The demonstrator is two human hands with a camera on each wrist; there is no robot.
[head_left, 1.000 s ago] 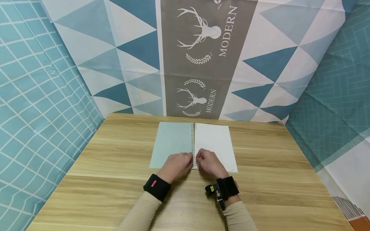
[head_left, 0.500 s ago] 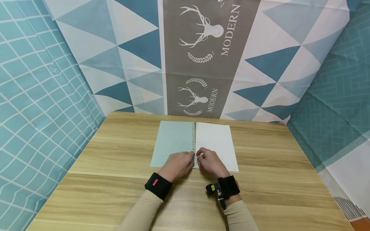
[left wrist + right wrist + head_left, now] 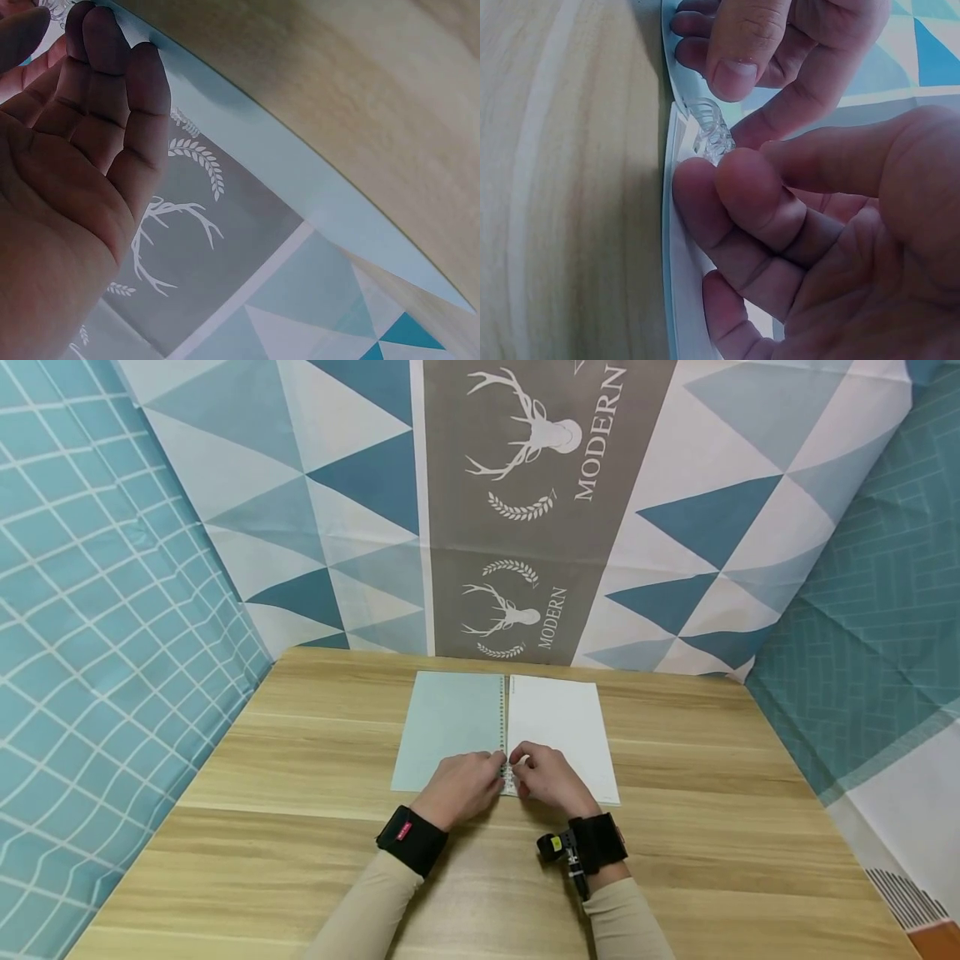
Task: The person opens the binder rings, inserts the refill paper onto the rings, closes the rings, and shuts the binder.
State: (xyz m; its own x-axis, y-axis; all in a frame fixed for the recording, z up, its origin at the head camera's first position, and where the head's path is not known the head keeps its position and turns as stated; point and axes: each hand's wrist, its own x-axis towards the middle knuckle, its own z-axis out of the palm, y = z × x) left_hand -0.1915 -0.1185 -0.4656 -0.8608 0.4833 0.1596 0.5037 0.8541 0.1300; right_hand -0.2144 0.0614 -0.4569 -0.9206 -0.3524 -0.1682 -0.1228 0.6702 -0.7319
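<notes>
An open loose-leaf notebook (image 3: 450, 718) lies flat near the table's far edge, its pale green cover to the left and white pages (image 3: 558, 727) to the right. Clear plastic binding rings (image 3: 711, 127) run along the middle. At the near end of the rings, my left hand (image 3: 465, 781) holds them between thumb and index finger, its other fingers by the cover. Opposite it, my right hand (image 3: 551, 781) pinches at the rings with thumb and curled fingers. The fingertips partly hide the rings, so I cannot tell whether these are joined.
The wooden table (image 3: 285, 860) reaches around the notebook on all sides. Behind it stands a patterned cloth wall (image 3: 360, 527), with a teal tiled cloth (image 3: 112, 568) on the left. A small camera on a black strap (image 3: 596, 843) sits on the right wrist.
Both hands stay at the near end of the rings, with only slight finger shifts. The head view has tilted a little.
</notes>
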